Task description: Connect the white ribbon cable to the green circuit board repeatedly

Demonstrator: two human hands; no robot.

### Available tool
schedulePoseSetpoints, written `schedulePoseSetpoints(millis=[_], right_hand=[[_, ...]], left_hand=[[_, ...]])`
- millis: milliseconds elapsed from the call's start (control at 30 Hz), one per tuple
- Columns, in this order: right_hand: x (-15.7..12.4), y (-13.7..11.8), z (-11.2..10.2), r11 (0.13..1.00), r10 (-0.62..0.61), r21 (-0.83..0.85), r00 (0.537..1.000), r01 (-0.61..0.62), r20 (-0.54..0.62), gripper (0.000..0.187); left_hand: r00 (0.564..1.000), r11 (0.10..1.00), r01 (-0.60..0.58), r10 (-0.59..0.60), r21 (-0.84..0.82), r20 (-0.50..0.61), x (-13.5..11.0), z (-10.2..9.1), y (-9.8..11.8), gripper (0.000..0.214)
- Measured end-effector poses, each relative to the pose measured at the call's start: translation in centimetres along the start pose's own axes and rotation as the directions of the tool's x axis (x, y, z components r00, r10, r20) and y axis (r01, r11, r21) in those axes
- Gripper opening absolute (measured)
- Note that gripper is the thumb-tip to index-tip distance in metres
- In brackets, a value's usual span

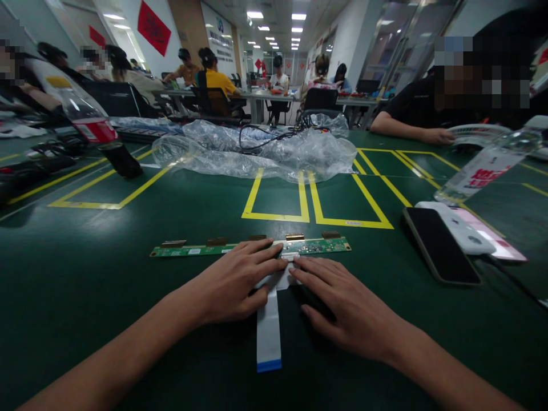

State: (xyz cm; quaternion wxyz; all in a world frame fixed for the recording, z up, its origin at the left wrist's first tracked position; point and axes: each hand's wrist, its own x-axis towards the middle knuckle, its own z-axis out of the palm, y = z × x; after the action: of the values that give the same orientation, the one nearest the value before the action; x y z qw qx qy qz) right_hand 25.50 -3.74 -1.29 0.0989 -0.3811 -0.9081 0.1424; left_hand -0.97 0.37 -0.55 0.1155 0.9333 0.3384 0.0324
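A long narrow green circuit board [197, 249] lies on the dark green table [85, 285], with brass connectors along its far edge. A flat white ribbon cable [268, 331] with a blue tip runs from the board's middle towards me. My left hand [233, 282] rests flat on the cable's upper end, fingers stretched out to the board's connector. My right hand [342, 302] lies flat beside it, its fingertips touching the same cable end at the board.
A black phone [440, 245], a white device [460, 228] and a pink case [500, 245] lie at the right. A cola bottle [92, 123] stands left, a water bottle [488, 165] right. Crumpled clear plastic with a cable [265, 148] lies behind yellow tape squares [278, 200]. Other people sit at surrounding tables.
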Motion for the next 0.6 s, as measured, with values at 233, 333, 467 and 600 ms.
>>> schedulePoseSetpoints(millis=[233, 333, 467, 600], right_hand=[[0.1, 2.1, -0.1, 0.996, 0.060, -0.064, 0.998, -0.062, -0.035, 0.058], [0.1, 2.3, -0.5, 0.999, 0.039, -0.035, 0.999, -0.039, -0.004, 0.055], [0.1, 2.4, -0.9, 1.000, 0.018, -0.024, 1.000, -0.018, -0.007, 0.050], [0.0, 2.5, -1.1, 0.999, 0.015, -0.038, 1.000, -0.015, 0.011, 0.050]], left_hand=[[0.999, 1.000, 0.007, -0.006, -0.008, 0.051, 0.0, -0.2, -0.4, 0.057], [0.999, 1.000, 0.011, -0.010, -0.004, 0.048, 0.1, -0.1, -0.6, 0.056], [1.000, 1.000, -0.002, 0.001, 0.030, 0.032, 0.2, 0.1, -0.9, 0.056], [1.000, 0.999, -0.008, 0.007, 0.046, 0.021, 0.3, 0.2, -1.1, 0.057]])
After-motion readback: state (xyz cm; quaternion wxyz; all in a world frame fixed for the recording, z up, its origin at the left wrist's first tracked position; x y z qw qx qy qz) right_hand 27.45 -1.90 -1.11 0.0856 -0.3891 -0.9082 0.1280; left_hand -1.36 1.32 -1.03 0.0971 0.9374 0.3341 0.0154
